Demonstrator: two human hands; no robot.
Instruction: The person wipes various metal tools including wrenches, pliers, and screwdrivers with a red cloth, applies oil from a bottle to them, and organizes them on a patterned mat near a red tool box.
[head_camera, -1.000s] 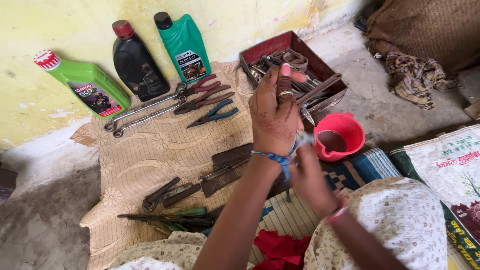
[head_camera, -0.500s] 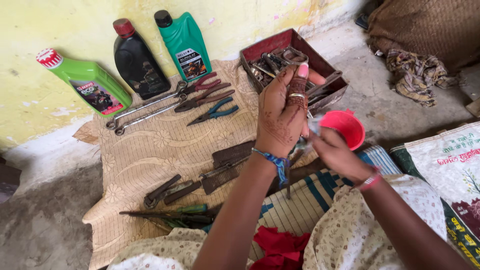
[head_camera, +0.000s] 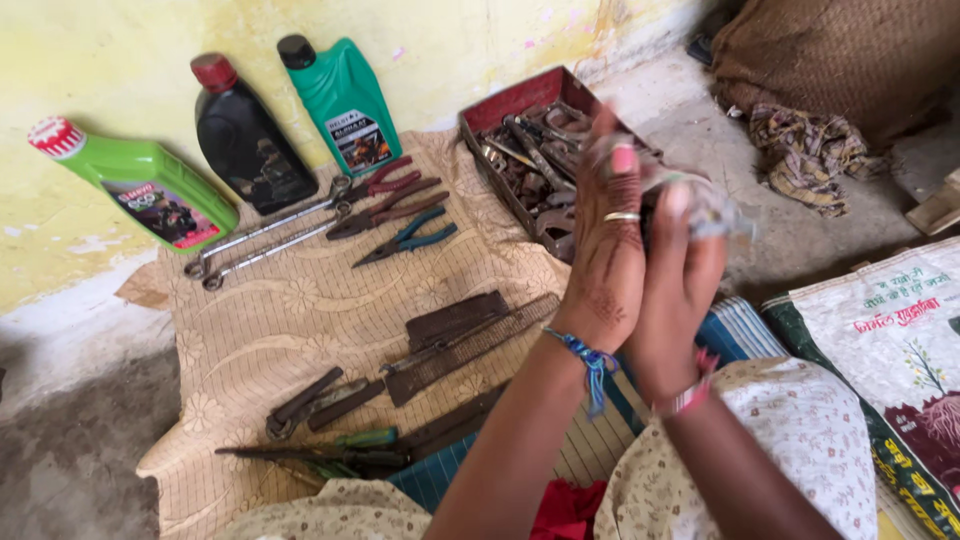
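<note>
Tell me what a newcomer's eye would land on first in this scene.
First, the two hands raised together mid-frame, the left hand and right hand pressed around a crumpled pale scrap in front of the red tool tray. Next, three oil bottles against the yellow wall: a light green one lying tilted, a black one and a dark green one. Then the pliers and wrenches laid out on the beige cloth.

Three oil bottles (head_camera: 243, 135) lean on the yellow wall (head_camera: 120, 50) — pliers (head_camera: 405, 238), spanners (head_camera: 265, 230) and rusty files (head_camera: 455, 335) lie on a beige cloth (head_camera: 250, 330)
</note>
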